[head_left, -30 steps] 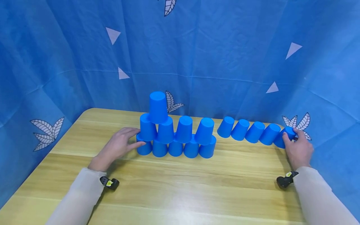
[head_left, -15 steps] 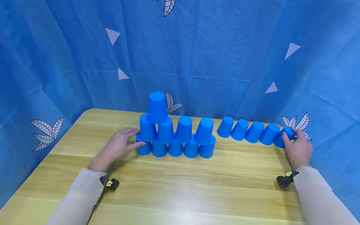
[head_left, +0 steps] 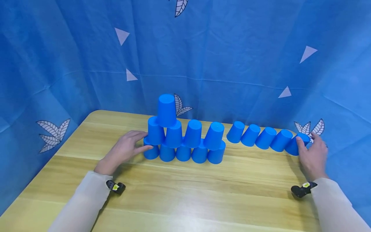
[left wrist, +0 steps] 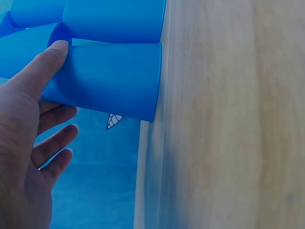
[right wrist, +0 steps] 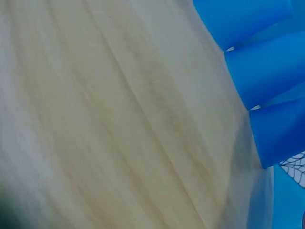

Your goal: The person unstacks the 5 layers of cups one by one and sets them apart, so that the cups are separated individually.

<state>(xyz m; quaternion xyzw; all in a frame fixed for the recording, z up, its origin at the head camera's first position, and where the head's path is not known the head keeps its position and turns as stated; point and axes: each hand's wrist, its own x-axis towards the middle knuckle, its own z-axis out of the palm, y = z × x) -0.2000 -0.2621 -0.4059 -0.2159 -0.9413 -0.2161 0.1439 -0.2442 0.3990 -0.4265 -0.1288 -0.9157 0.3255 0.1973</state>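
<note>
Blue cups stand upside down in a stepped stack, a lone top cup (head_left: 166, 111) over the left of the middle row. At the stack's left end my left hand (head_left: 123, 151) has its thumb in front of the lowest left cup (left wrist: 109, 78) and its fingers behind it, near where the cup above (head_left: 155, 130) rests. My right hand (head_left: 314, 158) is at the far right, thumb against the end cup (head_left: 292, 146) of a separate row. A gap shows between that cup and the index finger. The right wrist view shows this row's cups (right wrist: 286, 133), with the hand mostly out of sight.
More upturned cups (head_left: 266, 138) stand side by side along the back edge of the wooden table (head_left: 203, 199). The base row's right end is a cup (head_left: 216, 153) with another (head_left: 214, 135) above it. A blue patterned curtain (head_left: 232, 58) hangs behind.
My right hand has loosened from the end cup, its index finger moving away to the right. The left hand keeps its place at the stack. The head view has shifted slightly.
</note>
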